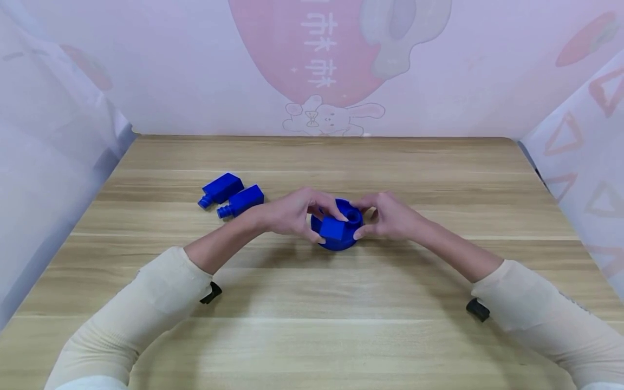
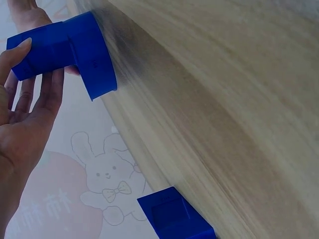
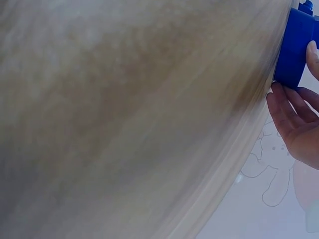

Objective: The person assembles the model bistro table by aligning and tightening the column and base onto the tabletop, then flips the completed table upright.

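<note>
At eight o'clock on the dish (image 1: 340,245), the left hand (image 1: 297,213) pinches a block (image 1: 332,229), seating it, I'd guess (right hand (image 1: 389,216) grips the dish). Next probably needs steady pressure.

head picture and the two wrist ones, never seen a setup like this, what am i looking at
No machine here: this is a person at work with bare hands. The head picture comes from a camera worn on the head, looking forward and down. The other two come from cameras worn on each wrist, which is why the table looks slanted there.

The left hand grips a blue block standing on a round blue base. The right hand holds that base at its edge. How the block joins the base is hidden.

Over on the left lie a blue piece with a ridged end and a second one like it.
</note>
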The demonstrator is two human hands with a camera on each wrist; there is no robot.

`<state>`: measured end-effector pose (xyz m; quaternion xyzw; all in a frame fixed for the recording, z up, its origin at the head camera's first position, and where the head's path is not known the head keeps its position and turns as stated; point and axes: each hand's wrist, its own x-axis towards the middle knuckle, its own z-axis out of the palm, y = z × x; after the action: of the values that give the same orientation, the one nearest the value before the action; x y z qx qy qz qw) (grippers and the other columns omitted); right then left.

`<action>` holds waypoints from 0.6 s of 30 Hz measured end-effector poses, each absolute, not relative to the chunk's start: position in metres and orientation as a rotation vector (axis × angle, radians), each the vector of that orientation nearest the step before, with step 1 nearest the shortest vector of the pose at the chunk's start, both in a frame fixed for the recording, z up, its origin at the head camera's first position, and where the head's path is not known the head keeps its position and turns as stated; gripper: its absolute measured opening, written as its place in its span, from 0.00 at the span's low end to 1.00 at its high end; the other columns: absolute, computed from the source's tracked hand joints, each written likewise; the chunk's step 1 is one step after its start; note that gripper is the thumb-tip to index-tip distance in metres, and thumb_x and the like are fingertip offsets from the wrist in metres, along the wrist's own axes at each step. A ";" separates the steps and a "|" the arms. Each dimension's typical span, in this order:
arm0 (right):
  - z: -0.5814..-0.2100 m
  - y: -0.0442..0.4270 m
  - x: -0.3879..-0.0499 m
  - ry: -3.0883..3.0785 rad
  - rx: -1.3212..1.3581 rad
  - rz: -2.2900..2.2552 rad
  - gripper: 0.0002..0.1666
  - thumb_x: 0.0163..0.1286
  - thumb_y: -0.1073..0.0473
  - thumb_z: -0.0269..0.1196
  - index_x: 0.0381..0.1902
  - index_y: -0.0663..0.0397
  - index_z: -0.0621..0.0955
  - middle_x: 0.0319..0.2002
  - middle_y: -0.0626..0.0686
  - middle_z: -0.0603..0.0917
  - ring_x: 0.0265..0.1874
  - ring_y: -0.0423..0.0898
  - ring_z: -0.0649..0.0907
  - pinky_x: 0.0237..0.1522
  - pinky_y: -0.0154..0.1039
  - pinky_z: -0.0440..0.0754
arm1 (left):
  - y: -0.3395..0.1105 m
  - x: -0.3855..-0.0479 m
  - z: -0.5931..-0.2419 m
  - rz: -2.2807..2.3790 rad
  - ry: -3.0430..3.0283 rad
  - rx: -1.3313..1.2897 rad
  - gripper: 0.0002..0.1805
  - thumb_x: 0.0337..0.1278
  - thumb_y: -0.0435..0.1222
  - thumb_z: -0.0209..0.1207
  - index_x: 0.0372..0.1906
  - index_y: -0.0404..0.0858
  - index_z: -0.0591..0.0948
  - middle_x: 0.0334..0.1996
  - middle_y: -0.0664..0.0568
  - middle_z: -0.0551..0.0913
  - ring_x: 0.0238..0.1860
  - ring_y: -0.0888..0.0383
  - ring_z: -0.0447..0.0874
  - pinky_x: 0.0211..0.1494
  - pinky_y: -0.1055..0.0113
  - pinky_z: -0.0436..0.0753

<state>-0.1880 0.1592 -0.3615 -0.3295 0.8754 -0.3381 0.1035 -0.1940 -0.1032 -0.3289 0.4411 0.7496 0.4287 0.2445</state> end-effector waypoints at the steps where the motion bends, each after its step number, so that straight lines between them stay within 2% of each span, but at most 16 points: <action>1: -0.361 0.159 -0.188 2.582 -0.969 -0.997 0.38 0.54 0.61 0.82 0.60 0.72 0.81 0.50 0.63 0.88 0.51 0.57 0.87 0.49 0.49 0.88 | -0.103 -0.193 -0.329 1.174 2.048 1.205 0.25 0.47 0.24 0.74 0.55 0.28 0.84 0.55 0.42 0.84 0.56 0.48 0.82 0.64 0.57 0.82; 9: -0.357 0.159 -0.186 2.571 -0.965 -0.952 0.38 0.57 0.60 0.81 0.62 0.71 0.80 0.52 0.62 0.88 0.52 0.56 0.86 0.52 0.50 0.87 | -0.104 -0.188 -0.324 1.084 2.124 1.259 0.26 0.52 0.26 0.74 0.58 0.28 0.83 0.59 0.41 0.83 0.60 0.48 0.80 0.63 0.57 0.83; 16: -0.350 0.158 -0.185 2.601 -0.954 -0.812 0.40 0.60 0.56 0.79 0.65 0.70 0.79 0.54 0.62 0.87 0.56 0.57 0.85 0.56 0.53 0.85 | -0.108 -0.176 -0.318 0.853 2.316 1.270 0.29 0.59 0.31 0.73 0.65 0.34 0.80 0.66 0.43 0.79 0.65 0.47 0.77 0.65 0.56 0.81; 18: -0.349 0.157 -0.184 2.619 -0.945 -0.762 0.41 0.60 0.54 0.79 0.66 0.69 0.78 0.56 0.63 0.86 0.59 0.58 0.84 0.59 0.55 0.83 | -0.110 -0.174 -0.318 0.813 2.347 1.266 0.30 0.60 0.32 0.73 0.67 0.34 0.79 0.66 0.42 0.79 0.65 0.47 0.78 0.65 0.54 0.81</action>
<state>-0.1844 0.1571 -0.3495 -0.3249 0.8999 -0.2617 0.1273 -0.1736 -0.1103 -0.3181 0.4470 0.8287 0.2872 0.1759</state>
